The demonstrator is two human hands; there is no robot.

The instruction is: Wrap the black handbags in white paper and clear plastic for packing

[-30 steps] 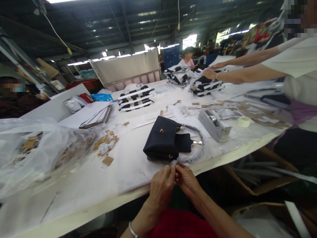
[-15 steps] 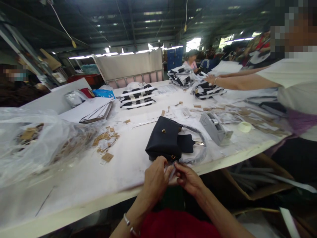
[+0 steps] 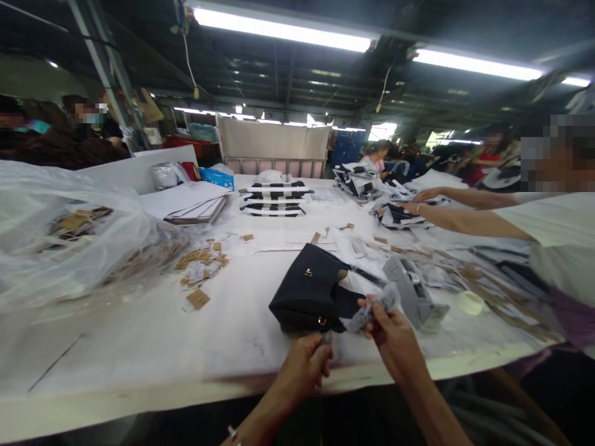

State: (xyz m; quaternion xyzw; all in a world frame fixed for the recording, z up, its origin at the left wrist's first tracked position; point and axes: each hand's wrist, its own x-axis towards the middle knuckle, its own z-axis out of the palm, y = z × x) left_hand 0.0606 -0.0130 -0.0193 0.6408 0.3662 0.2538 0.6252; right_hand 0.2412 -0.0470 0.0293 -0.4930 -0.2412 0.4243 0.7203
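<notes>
A black leather handbag [image 3: 309,294] with a gold clasp lies on the white table [image 3: 139,347], close to the near edge. My right hand [image 3: 393,334] is shut on a crumpled grey plastic-wrapped strap [image 3: 372,311] and holds it just above the bag's right end. My left hand [image 3: 302,365] sits at the near table edge below the bag's front corner, its fingers closed on a small bit of clear plastic [image 3: 326,338]. A co-worker's hands [image 3: 418,204] reach among black-and-white striped bags [image 3: 395,215] across the table.
A grey tape dispenser [image 3: 413,294] and a tape roll [image 3: 469,302] stand to the right of the bag. Loose cardboard tags [image 3: 199,263] and a large clear plastic sack [image 3: 60,238] lie left. Stacked striped bags [image 3: 273,199] stand farther back.
My hands have come apart. My right hand has moved up and right, lifting the wrapped strap over the bag. The camera view has tilted upward.
</notes>
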